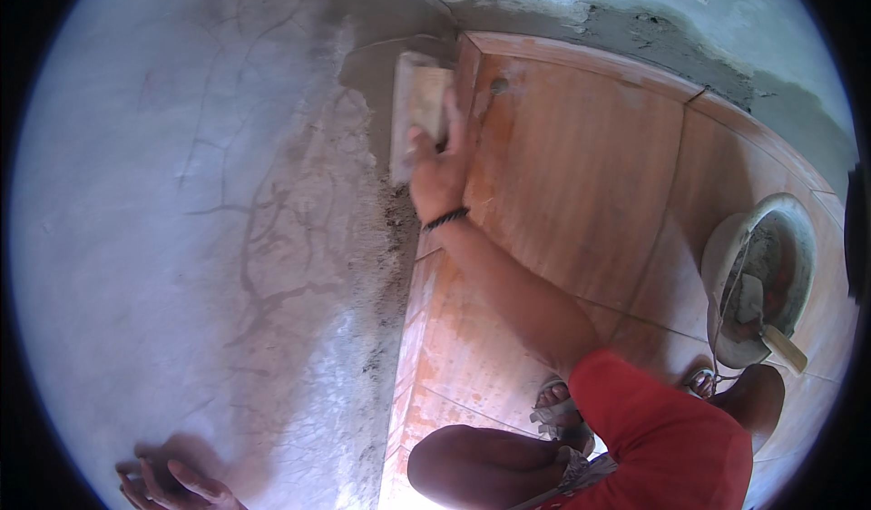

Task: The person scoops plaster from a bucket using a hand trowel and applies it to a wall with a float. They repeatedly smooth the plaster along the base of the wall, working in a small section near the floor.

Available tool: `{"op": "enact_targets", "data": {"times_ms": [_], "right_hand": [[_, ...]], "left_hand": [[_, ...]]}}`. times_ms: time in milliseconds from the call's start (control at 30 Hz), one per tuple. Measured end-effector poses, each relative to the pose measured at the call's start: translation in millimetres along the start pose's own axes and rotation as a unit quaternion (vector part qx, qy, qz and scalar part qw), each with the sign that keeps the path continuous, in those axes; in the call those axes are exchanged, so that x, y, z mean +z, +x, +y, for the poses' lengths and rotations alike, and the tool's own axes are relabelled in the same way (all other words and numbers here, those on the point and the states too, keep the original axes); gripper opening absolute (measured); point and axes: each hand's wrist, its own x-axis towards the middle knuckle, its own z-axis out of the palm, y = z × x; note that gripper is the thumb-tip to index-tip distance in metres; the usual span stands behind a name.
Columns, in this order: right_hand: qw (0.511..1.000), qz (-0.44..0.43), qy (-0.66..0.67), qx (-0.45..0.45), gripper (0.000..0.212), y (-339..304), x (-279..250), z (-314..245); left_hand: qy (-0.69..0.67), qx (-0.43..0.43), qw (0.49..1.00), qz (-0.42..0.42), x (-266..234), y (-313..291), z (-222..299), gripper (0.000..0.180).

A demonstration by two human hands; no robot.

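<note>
My right hand (pixel 439 181), with a dark bracelet at its wrist, is closed around the pale block handle of a plastering float (pixel 404 115). The float's flat rectangular face lies against the wall (pixel 154 238), on a strip of wet grey mortar (pixel 374 70) beside the corner of the tile skirting (pixel 468 61). Motion smears the hand and float slightly. Down at the lower left, my left hand (pixel 186 487) has its fingers spread and holds nothing. It is next to the wall; whether it touches is unclear.
Orange-brown tiles (pixel 581 174) cover the floor where I squat. To the right sits a bucket (pixel 717 247) with grey mortar and a wooden-handled trowel (pixel 782 347) in it. Cracks (pixel 249 238) run through the wall plaster. More damp mortar (pixel 635 34) lines the far wall above the skirting.
</note>
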Motion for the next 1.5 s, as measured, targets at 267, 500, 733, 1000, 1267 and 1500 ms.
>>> {"op": "enact_targets", "data": {"times_ms": [267,500,733,1000,1267,1500], "right_hand": [[0.997,-0.033,0.042,-0.057,0.065,-20.6,-44.0,-8.6],[0.977,-0.001,0.184,0.111,0.064,77.5,-77.2,29.6],[0.991,-0.037,0.111,-0.059,0.066,70.8,-12.2,-12.3],[0.97,-0.197,0.069,-0.123,0.069,-11.3,-2.1,-50.0],[0.953,-0.082,0.282,0.072,0.058,73.1,-89.2,-0.5],[0.947,-0.11,0.289,0.085,0.055,93.5,-72.9,13.4]], "left_hand": [[0.033,0.002,0.998,-0.055,-4.4,-13.1,-8.2,0.043],[0.037,0.005,0.999,-0.026,-2.8,-1.8,0.5,0.035],[-0.015,-0.066,0.998,-0.018,-2.2,-8.4,-2.0,0.025],[-0.057,-0.073,0.995,-0.027,-2.5,-8.2,-1.8,0.031],[-0.069,-0.127,0.989,-0.008,-1.2,-1.2,3.2,0.03],[-0.043,-0.118,0.992,-0.024,-1.8,-10.4,-0.4,0.029]]}}
